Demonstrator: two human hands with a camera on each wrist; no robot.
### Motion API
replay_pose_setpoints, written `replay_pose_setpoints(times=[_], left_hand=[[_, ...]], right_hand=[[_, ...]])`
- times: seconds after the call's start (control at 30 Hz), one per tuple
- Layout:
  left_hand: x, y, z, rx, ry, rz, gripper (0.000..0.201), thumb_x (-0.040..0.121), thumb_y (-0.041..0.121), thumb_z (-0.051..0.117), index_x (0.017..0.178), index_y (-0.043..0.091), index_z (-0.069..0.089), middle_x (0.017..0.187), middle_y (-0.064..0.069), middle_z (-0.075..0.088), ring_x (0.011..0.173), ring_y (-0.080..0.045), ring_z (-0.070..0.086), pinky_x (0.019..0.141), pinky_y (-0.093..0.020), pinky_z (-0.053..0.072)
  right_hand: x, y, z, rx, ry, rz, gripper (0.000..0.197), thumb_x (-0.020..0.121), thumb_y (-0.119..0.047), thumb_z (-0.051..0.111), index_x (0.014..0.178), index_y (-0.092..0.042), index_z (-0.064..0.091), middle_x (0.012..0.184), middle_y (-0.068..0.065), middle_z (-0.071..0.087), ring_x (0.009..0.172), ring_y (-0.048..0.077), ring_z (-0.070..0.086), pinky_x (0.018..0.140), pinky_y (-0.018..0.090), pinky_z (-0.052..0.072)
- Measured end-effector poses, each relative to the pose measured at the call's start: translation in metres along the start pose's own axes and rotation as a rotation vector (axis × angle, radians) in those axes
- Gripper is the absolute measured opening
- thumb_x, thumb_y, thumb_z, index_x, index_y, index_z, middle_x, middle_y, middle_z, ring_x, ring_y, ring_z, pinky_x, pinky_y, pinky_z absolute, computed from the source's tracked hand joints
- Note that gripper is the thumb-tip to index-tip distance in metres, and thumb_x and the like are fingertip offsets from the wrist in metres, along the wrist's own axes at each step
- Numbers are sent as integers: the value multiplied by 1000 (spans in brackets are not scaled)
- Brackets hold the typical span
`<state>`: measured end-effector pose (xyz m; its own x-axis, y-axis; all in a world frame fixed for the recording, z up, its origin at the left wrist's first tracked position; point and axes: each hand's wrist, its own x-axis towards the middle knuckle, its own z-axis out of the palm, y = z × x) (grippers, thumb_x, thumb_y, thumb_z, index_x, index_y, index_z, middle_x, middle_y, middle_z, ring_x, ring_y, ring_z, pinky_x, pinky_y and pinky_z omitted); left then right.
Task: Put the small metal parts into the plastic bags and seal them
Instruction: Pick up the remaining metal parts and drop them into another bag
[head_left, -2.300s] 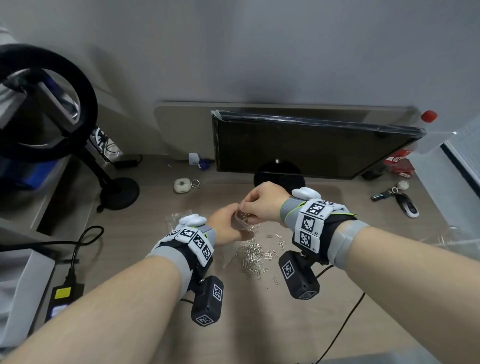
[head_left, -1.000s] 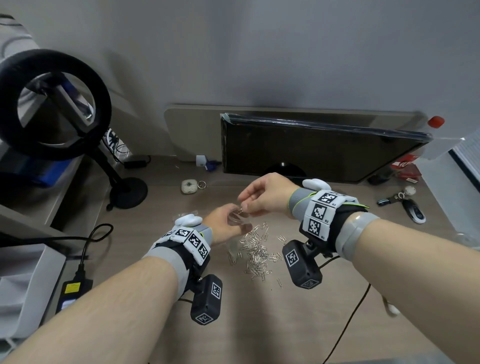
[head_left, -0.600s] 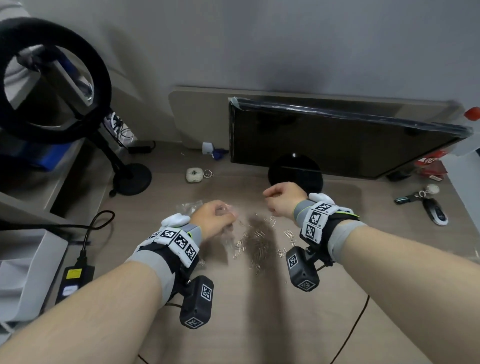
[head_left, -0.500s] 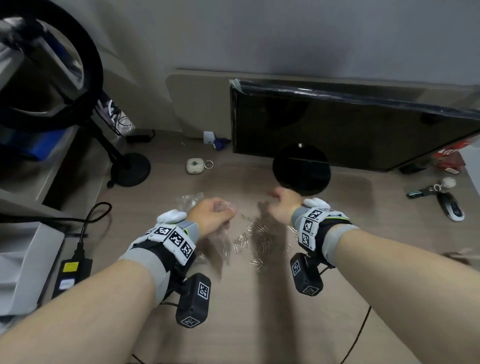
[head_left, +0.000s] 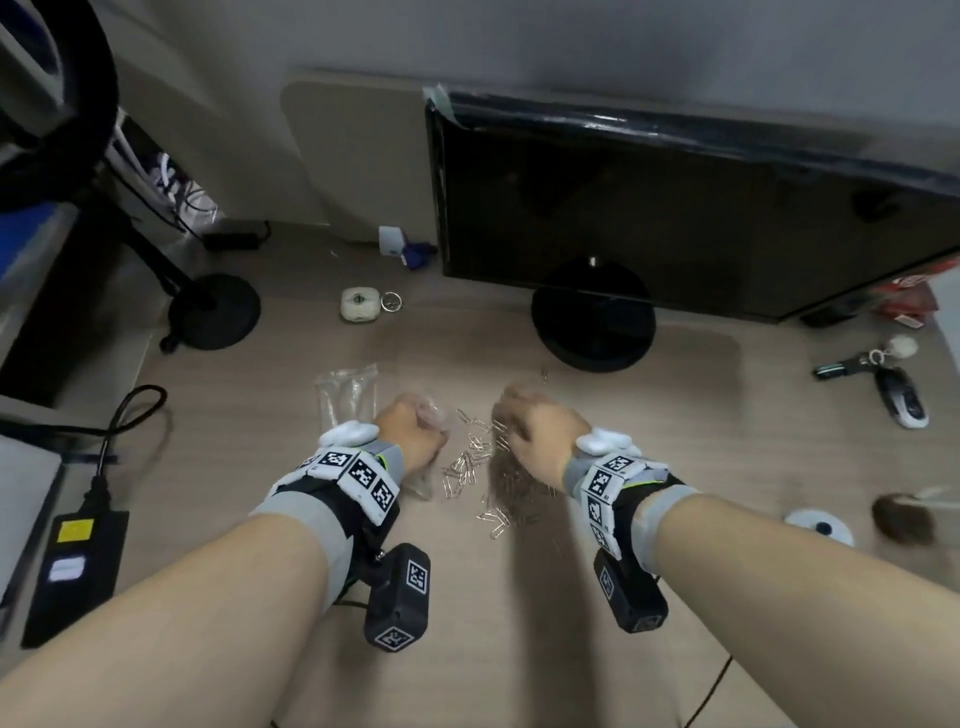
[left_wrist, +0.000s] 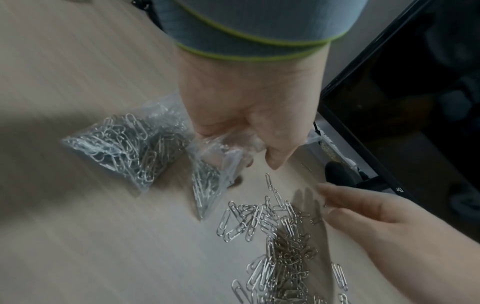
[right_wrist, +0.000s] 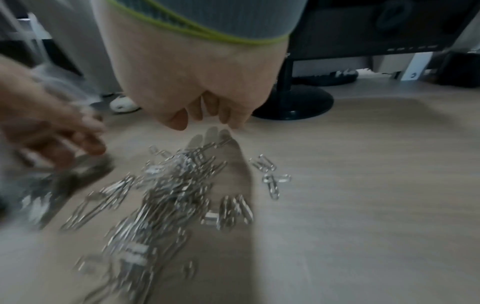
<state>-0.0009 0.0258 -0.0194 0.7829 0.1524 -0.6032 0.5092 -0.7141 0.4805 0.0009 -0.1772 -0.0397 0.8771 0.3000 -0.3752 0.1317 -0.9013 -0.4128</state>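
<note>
Silver paper clips (left_wrist: 275, 232) lie on a pale wood-grain desk (head_left: 727, 415) beside a clear bag (left_wrist: 122, 139).

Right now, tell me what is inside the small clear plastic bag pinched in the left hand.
Silver paper clips fill the lower corner of the small clear plastic bag. The left hand pinches its crumpled top, so the opening and any clips up there are covered.

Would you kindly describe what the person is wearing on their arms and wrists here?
Both forearms are bare. The left hand and right hand each carry a grey wristband edged in lime green, a black strap with white square-patterned marker tiles, and a white rounded knob on top. A black camera block with similar markers hangs under each wrist, with a thin black cable.
</note>
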Motion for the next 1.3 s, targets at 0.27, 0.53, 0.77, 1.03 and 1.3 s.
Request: replay_pose_setpoints(times=[0.27,0.53,0.77,1.03,1.3], left_hand=[[-28,-6,16,34,-141,8,32,96,26,64,124,12,61,107,1,68,98,-22,64,74,-17,37],[-40,-31,25,176,-178,74,11,99,13,55,103,16,65,95,-2,64,78,-12,57,51,-6,38],[-30,-19,2,60,-211,-53,27,92,-2,55,114,7,67,107,-6,71,99,-26,69,71,-13,52],[-14,-52,-3,271,-266,-243,18,93,22,62,99,8,70,96,-8,72,88,-27,70,74,-28,53],[-1,-56,1,-163,-256,-327,19,78,6,65,90,-5,74,87,-21,78,81,-37,76,76,-44,62]], right_hand=[[-34,9,15,-47,-200,290,58,94,-30,59,145,-9,42,160,11,34,130,33,57,102,34,49],[-28,-20,15,-12,-107,142,70,98,-19,55,162,-17,28,170,8,27,155,29,30,124,36,29],[-7,-26,14,-193,-197,122,85,100,-44,45,165,-15,-2,174,5,-13,161,27,-11,129,51,4],[-25,-46,61,-6,-224,-130,63,100,-21,50,159,-9,31,172,10,17,159,30,11,128,42,16],[-10,-49,80,-202,-254,-201,80,104,-49,36,165,-19,-5,173,-1,-16,160,19,-16,129,45,-5]])
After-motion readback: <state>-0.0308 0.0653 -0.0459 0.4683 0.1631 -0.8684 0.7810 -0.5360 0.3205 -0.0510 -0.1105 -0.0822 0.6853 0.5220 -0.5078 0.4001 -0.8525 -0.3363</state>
